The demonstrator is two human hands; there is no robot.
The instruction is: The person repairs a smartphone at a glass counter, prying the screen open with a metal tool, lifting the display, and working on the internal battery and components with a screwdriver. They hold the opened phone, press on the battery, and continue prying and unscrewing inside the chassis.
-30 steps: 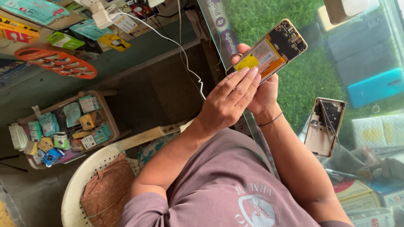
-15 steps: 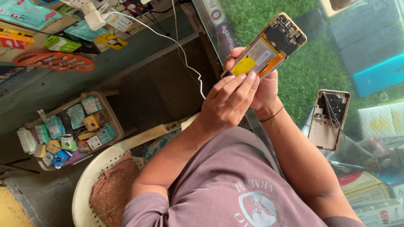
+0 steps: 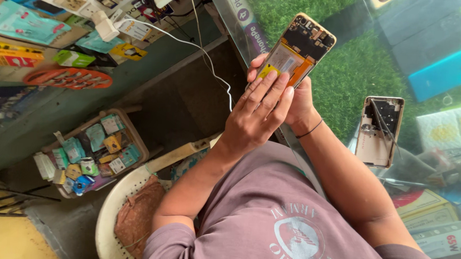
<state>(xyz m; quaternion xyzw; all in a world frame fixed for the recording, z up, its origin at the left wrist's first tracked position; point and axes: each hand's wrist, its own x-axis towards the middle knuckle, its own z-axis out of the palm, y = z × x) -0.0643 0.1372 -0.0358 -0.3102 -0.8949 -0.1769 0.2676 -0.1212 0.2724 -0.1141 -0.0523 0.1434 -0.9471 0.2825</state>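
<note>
- A brown wicker basket (image 3: 138,142) of small packaged parts is sitting on the floor at far left, well apart from both hands and below the grey shelf edge.
- A thin white charging cable (image 3: 202,53) is hanging down just to the left of the hands, near them but not touching them as far as the view shows.
- The left hand (image 3: 254,120) is lying in front of the device, nearly fully open. Its fingers (image 3: 274,87) are stretched flat and side by side, and their tips are pressing on the lower part of the silver battery by the yellow tab. It is gripping nothing.
- The opened smartphone (image 3: 299,49), a gold-framed slab with its back removed and its battery and dark circuit board exposed, is being held up above the glass counter (image 3: 341,93). Its long axis is running from lower left to upper right, leaning away from the body, with the camera end farthest out.
- The right hand (image 3: 300,104) is wrapping around the opened smartphone from behind and below, curled closed on its lower end. It is carrying the weight, so it is the nearer hand.
- A detached pale gold phone frame (image 3: 379,132) is lying flat on the glass counter to the right, apart from both hands.
</note>
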